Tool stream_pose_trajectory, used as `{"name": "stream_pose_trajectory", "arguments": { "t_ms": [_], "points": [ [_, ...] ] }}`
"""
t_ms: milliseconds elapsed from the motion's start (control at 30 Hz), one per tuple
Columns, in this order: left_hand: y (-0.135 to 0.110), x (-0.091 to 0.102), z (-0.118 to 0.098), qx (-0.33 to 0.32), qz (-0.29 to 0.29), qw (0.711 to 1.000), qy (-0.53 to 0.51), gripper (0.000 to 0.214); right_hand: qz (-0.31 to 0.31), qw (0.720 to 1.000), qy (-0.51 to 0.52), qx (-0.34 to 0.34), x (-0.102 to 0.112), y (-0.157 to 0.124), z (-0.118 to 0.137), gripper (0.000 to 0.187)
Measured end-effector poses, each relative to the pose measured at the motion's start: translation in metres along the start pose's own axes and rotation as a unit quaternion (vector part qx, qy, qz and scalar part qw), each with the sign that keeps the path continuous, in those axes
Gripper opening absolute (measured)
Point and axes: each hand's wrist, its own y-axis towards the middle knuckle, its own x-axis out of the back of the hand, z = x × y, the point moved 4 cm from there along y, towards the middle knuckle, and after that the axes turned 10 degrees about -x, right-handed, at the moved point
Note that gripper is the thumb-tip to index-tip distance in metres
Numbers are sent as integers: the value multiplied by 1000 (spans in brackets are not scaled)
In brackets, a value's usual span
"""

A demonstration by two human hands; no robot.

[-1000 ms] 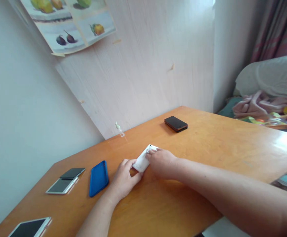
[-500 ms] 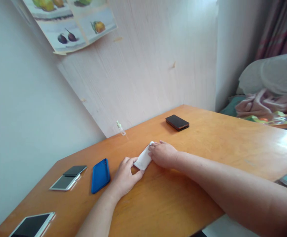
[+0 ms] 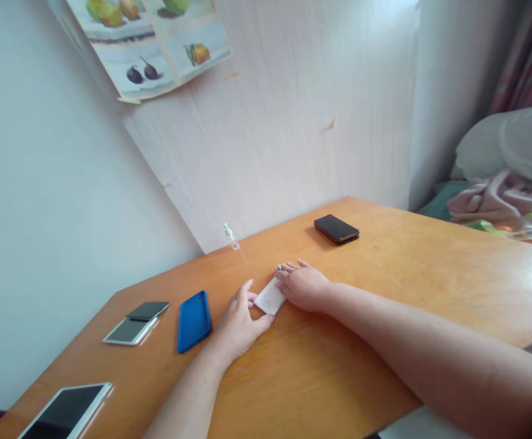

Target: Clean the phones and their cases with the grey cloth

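On the glossy orange wooden table (image 3: 407, 262), a smooth blue rectangular case (image 3: 193, 312) lies flat at the left. Just beside it the left hand (image 3: 241, 323) rests open, fingers straight, touching a thin white rectangular slab (image 3: 270, 299) lying mid-table. The right hand (image 3: 305, 285) covers the slab's far end, fingers bent; whether it grips cannot be told

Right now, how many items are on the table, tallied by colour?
Black: 2, far phone and small phone atop the left stack.
White: 3, flat item under the right hand, beside the left hand; white-framed phone under the stack; white-framed device at the near corner.
Blue: 1, phone case.
Clear: 1, small bottle.
Total: 7.
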Motion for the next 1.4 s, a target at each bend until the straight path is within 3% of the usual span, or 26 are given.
{"name": "stream_pose_trajectory", "arguments": {
  "t_ms": [100,167,233,333,433,600,667,867,933,1033,1100,1167,1300,1333,1400],
  "points": [
    [1,-1,-1,-7,0,1000,-25,93,0,992,26,122,-3,-8,24,39],
    [2,-1,-2,-15,-4,999,-37,97,1,986,36,160,-5,-10,33,40],
    [1,0,-2,-11,-7,999,-30,98,3,993,33,109,-5,-4,24,41],
    [0,0,-3,7,3,1000,-12,95,15,1000,20,-19,-4,8,-4,45],
    [0,0,-3,6,4,1000,-13,91,15,999,1,-50,-4,7,-10,46],
    [2,1,0,-20,3,999,-37,92,-14,989,-39,145,-5,-21,34,39],
    [2,0,0,-17,11,999,-40,91,-10,983,-51,175,-3,-24,35,38],
    [1,2,-2,-1,11,1000,-9,81,28,994,-94,-41,7,-10,-10,43],
    [1,3,-4,-14,12,1000,1,71,38,995,-88,-10,6,-17,1,47],
    [2,4,-8,-51,31,998,12,46,50,990,-53,117,6,-35,32,52],
    [2,4,-10,-67,41,997,19,38,62,985,-42,153,9,-41,39,49],
    [2,4,-11,-71,45,996,30,38,80,989,-60,109,13,-36,28,44],
    [2,4,-11,-71,52,995,49,41,96,986,-120,-61,23,-25,-1,48],
    [2,4,-10,-71,51,995,51,41,99,984,-135,-68,23,-27,2,52],
    [2,4,-10,-72,50,995,50,39,111,981,-157,-18,21,-35,20,57]
  ]
}}
